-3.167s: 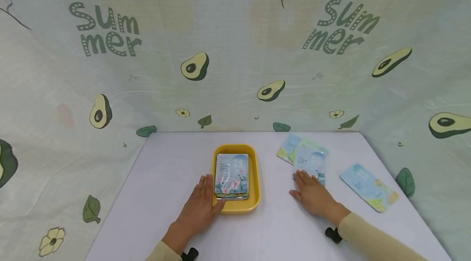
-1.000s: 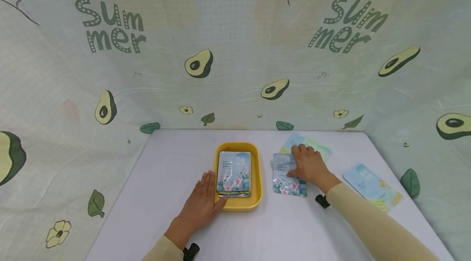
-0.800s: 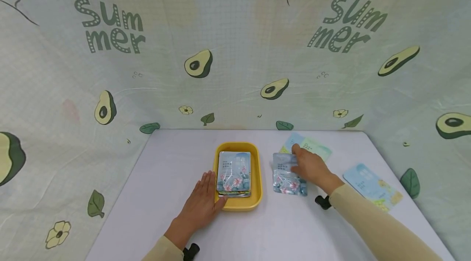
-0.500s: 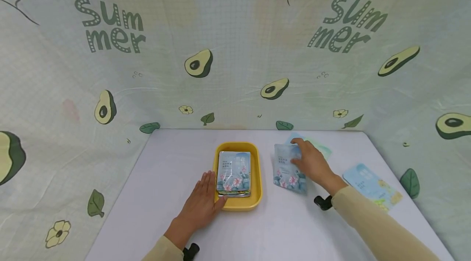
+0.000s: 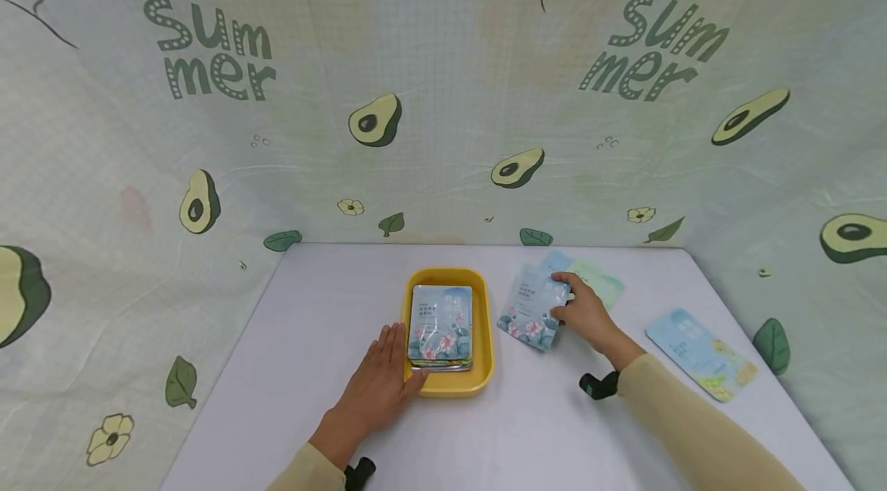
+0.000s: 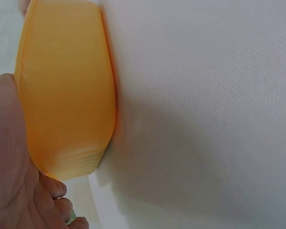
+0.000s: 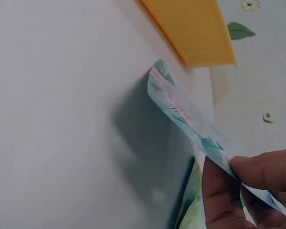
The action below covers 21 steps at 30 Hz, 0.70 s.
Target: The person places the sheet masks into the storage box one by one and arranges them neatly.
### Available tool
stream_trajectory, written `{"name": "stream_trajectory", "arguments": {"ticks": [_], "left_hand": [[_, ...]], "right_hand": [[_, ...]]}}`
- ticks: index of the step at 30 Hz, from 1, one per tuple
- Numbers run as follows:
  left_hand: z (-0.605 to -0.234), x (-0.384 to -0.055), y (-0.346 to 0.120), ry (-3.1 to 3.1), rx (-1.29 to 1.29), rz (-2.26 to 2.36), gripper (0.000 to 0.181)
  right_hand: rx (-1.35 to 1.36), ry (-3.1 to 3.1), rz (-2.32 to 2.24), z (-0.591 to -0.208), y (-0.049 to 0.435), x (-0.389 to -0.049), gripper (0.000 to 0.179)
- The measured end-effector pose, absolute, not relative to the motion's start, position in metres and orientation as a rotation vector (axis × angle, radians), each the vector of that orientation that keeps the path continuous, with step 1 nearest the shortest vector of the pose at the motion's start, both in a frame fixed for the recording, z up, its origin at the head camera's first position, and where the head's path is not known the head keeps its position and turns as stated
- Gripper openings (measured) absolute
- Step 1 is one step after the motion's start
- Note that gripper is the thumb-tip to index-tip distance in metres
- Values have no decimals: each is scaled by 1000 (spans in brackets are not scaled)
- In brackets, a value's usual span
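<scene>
My right hand [image 5: 585, 314] pinches the right edge of a flat blue sachet [image 5: 532, 310] with pink flowers, between thumb and fingers. In the right wrist view this sachet [image 7: 181, 112] is tilted and raised off the table, its shadow below. A yellow tray [image 5: 481, 368] holds a small stack of sachets [image 5: 440, 322]; the top one has the same pink-flower print. Along the tray's left side rests my left hand [image 5: 377, 379], fingers straight, thumb at the near-left corner. The left wrist view shows its palm against the tray's outer wall [image 6: 69, 90].
Behind the right hand lie a green sachet [image 5: 601, 282] and, partly covered, a blue one [image 5: 557, 260]. Another blue-and-yellow sachet [image 5: 700, 352] lies towards the table's right edge. A patterned cloth [image 5: 443, 91] hangs behind the white table [image 5: 333, 298].
My right hand, flat on the flowered sachet at first, has slid it left off the green one, pinched it and lifted it, now turned and further left. The left hand stays at the tray.
</scene>
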State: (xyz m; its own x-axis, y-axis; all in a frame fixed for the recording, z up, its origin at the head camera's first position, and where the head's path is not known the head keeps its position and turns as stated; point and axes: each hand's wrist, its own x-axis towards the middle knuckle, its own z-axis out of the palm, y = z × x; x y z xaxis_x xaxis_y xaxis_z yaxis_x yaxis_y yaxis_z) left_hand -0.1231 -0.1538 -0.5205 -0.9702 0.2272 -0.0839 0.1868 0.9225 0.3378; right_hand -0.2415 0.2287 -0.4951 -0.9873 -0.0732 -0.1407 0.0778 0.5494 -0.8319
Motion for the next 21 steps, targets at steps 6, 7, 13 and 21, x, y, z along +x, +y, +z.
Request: {"name": "stream_trajectory", "arguments": {"ticks": [6,7,13,21], "left_hand": [[-520,-123,-154,2958,318,496,94],[-520,-123,-154,2960,321,497,93],[-519,-123,-154,2965,322,478,93],[-517,-123,-153,2965,326,496,93]], "right_hand": [[7,2614,-1498,-512,229,-245,55],[4,2612,-1504,-515,228,-246,53],[6,2628,-1466,-525,222,-247,59],[31,2615,-1506,-517,217,-244,60]]}}
